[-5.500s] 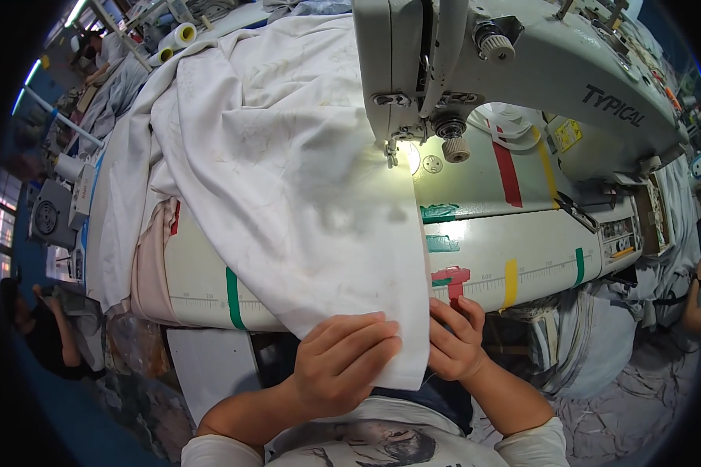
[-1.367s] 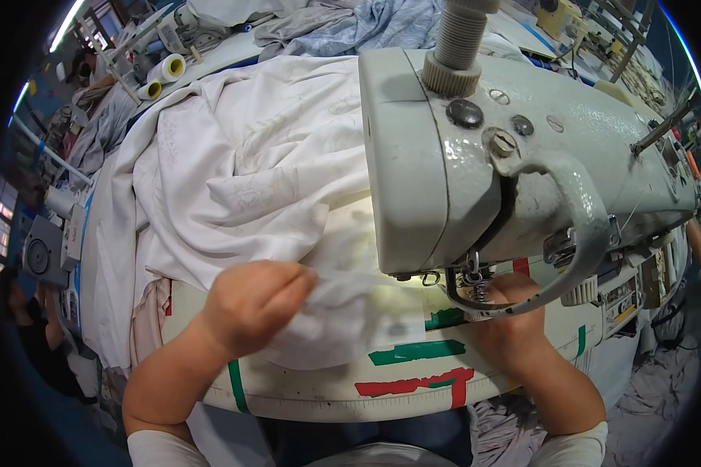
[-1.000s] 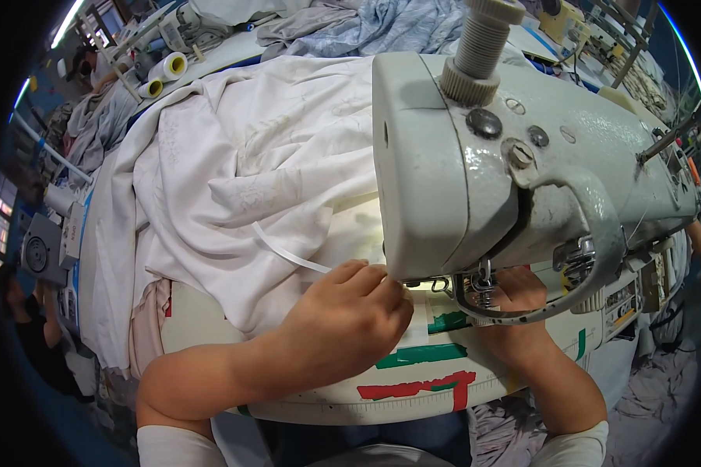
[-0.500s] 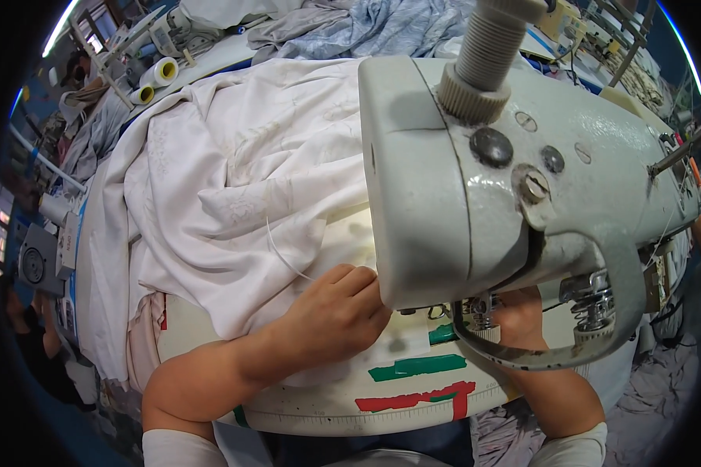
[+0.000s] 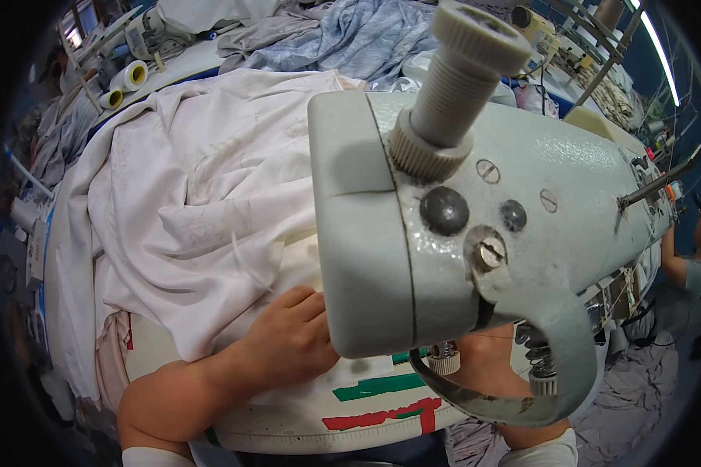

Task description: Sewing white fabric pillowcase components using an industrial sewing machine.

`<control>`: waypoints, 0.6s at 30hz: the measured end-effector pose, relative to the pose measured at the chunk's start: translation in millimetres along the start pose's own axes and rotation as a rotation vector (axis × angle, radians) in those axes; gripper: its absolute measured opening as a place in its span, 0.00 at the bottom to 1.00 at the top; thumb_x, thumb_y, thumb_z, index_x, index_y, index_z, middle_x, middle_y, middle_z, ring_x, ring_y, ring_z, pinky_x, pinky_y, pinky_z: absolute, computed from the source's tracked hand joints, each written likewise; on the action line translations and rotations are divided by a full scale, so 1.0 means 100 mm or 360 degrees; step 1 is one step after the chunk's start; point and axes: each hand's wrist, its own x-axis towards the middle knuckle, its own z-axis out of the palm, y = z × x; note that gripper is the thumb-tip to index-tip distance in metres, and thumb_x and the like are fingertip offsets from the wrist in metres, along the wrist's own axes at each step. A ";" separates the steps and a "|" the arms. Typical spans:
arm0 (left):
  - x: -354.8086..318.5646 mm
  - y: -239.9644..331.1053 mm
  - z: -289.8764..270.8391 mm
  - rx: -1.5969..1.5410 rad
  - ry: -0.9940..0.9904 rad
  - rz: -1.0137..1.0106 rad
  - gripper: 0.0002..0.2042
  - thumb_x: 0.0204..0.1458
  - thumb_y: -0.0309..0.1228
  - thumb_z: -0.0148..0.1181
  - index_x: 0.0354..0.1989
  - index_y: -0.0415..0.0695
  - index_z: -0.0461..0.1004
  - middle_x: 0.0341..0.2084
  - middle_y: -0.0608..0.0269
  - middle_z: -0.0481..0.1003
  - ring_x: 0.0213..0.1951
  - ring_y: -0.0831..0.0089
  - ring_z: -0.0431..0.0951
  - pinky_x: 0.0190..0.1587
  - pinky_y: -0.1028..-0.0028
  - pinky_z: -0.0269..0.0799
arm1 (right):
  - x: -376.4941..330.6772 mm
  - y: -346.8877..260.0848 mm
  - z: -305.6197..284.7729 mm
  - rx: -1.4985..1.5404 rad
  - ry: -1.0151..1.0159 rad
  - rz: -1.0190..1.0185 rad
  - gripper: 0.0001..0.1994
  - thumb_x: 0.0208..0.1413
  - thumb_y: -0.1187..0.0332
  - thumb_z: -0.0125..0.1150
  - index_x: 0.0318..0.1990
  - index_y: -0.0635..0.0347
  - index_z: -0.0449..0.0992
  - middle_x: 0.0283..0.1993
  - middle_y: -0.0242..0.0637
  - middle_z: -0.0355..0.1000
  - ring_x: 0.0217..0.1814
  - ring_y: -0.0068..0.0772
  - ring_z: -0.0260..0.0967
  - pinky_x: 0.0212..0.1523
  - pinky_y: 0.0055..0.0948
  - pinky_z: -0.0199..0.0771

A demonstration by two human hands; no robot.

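A pale grey sewing machine head (image 5: pixel 366 233) covers the middle of the view and hides its needle area. Against its lower left side, my left hand (image 5: pixel 292 338) is closed, with knuckles up and fingertips out of sight behind the machine. White fabric (image 5: pixel 179 202) lies in loose folds beside and beyond that hand. A thin white strip (image 5: pixel 245 261), blurred by motion, rises over the fabric just past the knuckles. Behind the curved metal guard (image 5: pixel 576 366), my right hand (image 5: pixel 487 354) shows only in part; its fingers are hidden.
Green tape (image 5: pixel 378 387) and red tape (image 5: pixel 382 416) mark the machine bed near its ruled front edge. Blue-grey cloth (image 5: pixel 335 39) is heaped at the back. Yellow-cored thread cones (image 5: pixel 130 75) lie back left. Another person (image 5: pixel 685 265) is at the far right.
The view has shifted, so the machine head appears larger, lower and further left. The thin strip by my left hand has swung from a clear curve into a blur. Both hands stay beside the machine.
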 end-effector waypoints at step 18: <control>-0.04 -0.10 -0.01 0.0137 0.0048 0.0146 0.07 0.36 0.28 0.55 0.23 0.37 0.74 0.29 0.58 0.73 0.36 0.68 0.73 0.39 0.73 0.70 | 0.13 -0.02 0.07 0.0041 0.0053 -0.0066 0.21 0.43 0.76 0.63 0.49 0.69 0.73 0.39 0.47 0.73 0.34 0.42 0.68 0.38 0.42 0.70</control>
